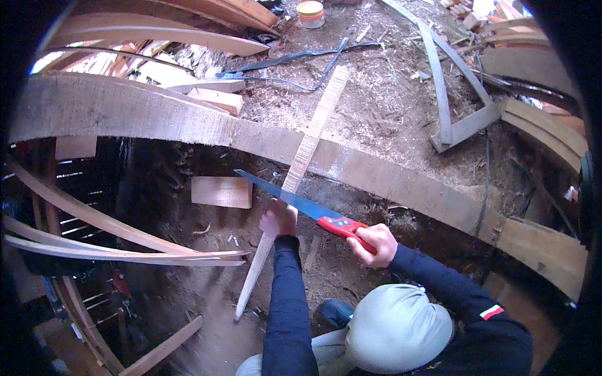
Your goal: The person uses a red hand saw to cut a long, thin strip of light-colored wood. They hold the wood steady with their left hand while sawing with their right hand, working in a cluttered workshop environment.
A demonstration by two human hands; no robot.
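Note:
A long, narrow wooden strip [316,128] lies slanted across a thick beam [382,172], its lower end reaching down toward the ground. Just below the beam, my left hand [279,219] is closed around the strip. My right hand [375,245] grips the red handle of a handsaw [307,207]. The saw's bluish blade crosses the strip close above my left hand, and its tip points to the upper left. Whether the teeth have cut into the wood I cannot tell.
A short wood block [221,192] sits left of the blade tip. Thin bent slats [119,250] jut in from the left. Beyond the beam are a blue strap [282,62], a small tub [310,14] and a triangular wooden frame [436,88]. My light grey knee [398,329] is below.

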